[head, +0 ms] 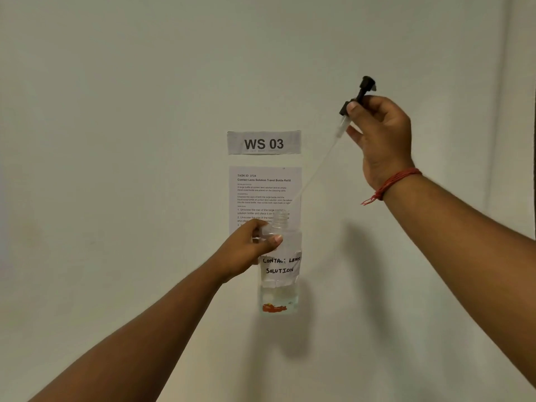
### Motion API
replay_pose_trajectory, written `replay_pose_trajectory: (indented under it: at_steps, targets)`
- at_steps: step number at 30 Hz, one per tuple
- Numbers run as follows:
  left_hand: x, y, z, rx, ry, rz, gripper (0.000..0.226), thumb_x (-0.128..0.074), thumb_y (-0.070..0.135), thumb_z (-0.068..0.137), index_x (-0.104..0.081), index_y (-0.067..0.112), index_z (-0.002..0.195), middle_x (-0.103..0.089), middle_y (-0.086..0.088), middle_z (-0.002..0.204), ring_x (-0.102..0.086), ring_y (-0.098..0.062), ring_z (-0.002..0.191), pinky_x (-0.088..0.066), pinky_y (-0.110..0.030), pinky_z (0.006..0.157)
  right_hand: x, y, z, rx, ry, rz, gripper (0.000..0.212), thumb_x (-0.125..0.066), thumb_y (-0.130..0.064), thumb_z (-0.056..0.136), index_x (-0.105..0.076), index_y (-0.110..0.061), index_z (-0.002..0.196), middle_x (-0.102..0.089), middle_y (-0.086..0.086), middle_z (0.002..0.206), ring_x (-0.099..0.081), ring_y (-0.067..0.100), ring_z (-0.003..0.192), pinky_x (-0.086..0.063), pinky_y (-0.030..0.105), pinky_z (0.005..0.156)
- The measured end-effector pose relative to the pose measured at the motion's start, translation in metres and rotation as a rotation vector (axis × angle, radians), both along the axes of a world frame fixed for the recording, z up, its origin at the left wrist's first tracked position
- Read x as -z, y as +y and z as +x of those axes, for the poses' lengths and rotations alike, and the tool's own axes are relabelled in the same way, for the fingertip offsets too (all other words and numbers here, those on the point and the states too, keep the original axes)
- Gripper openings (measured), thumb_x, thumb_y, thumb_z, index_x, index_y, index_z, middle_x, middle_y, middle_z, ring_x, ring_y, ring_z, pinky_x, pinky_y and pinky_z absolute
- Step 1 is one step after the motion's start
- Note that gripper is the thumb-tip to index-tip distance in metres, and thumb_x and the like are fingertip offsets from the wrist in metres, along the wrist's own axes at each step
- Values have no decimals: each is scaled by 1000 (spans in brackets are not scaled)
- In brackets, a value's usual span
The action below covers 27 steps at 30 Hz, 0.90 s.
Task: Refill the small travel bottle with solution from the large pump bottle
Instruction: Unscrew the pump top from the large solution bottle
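Before the instruction sheet (pixel 264 192), my left hand (pixel 246 250) grips the clear, taped pump bottle (pixel 280 271), neck uncapped; up-right of it, my right hand (pixel 380 140) pinches the black pump head (pixel 358 97), tube dangling. WS 03 sign (pixel 264 143) above.

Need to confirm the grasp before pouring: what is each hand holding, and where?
The left hand grips the large bottle at its shoulder, just below the open neck. The right hand pinches the removed pump head at its black collar, dip tube hanging free.
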<state>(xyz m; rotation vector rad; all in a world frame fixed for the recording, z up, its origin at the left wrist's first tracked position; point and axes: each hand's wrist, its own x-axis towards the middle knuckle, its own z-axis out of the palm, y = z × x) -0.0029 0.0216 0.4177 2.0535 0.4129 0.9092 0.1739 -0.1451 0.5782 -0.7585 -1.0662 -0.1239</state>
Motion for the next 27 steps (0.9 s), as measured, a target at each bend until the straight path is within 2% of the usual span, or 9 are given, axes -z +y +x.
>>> replay_pose_trajectory:
  at_steps: [3, 5, 7, 10, 15, 22, 24, 27]
  targets:
    - [4, 2, -1, 15, -10, -20, 45, -71, 46, 88, -56, 23, 123, -67, 2, 123, -70, -15, 109, -62, -39, 86, -3, -9, 6, 26, 16, 5, 5, -72, -22, 81, -70, -21, 86, -74, 7, 97, -68, 29, 104, -54, 50, 94]
    - [7, 4, -1, 22, -9, -26, 50, -72, 49, 86, -55, 23, 125, -67, 2, 124, -70, -15, 110, -62, -42, 88, 2, -12, 13, 39, 18, -12, 6, -72, -21, 81, -69, -20, 86, -73, 5, 97, -68, 28, 102, -54, 49, 94]
    - [10, 6, -1, 23, -9, -37, 52, -73, 49, 85, -54, 23, 126, -66, 3, 125, -69, -15, 111, -61, -44, 90, 14, -12, 19, 63, 10, -57, 6, -72, -20, 82, -68, -21, 86, -74, 0, 94, -69, 25, 101, -54, 47, 95]
    - [20, 8, 0, 46, -14, -73, 45, -73, 40, 89, -54, 24, 126, -66, 2, 127, -69, -16, 112, -59, -47, 93, 46, -6, 27, 104, -8, -168, 8, -72, -16, 84, -66, -20, 88, -74, -3, 91, -71, 17, 96, -54, 42, 96]
    - [50, 6, 1, 66, 0, -153, 47, -75, 35, 88, -53, 22, 128, -64, 0, 131, -68, -17, 115, -59, -37, 89, 127, 9, 40, 179, -36, -409, 11, -74, -15, 84, -67, -17, 92, -73, -2, 93, -71, 11, 90, -55, 34, 94]
    - [114, 5, -5, 30, 83, -206, 41, -73, 25, 92, -53, 16, 127, -67, -1, 120, -66, -15, 111, -54, -33, 96, 258, 18, 48, 229, 24, -728, 12, -75, -25, 81, -68, -19, 88, -73, 4, 92, -69, 20, 93, -53, 34, 88]
    - [134, 4, -8, 6, 119, -205, 43, -74, 28, 90, -53, 20, 127, -67, 4, 119, -63, -10, 113, -51, -29, 97, 295, 15, 45, 231, 45, -812, 12, -75, -25, 81, -67, -20, 88, -73, 5, 92, -69, 20, 92, -54, 33, 87]
    - [167, -1, -13, -11, 181, -229, 44, -72, 25, 92, -50, 20, 131, -65, 11, 118, -60, -2, 112, -49, -20, 90, 351, 10, 42, 226, 67, -927, 13, -75, -24, 82, -67, -18, 90, -72, 2, 86, -69, 17, 87, -54, 28, 82]
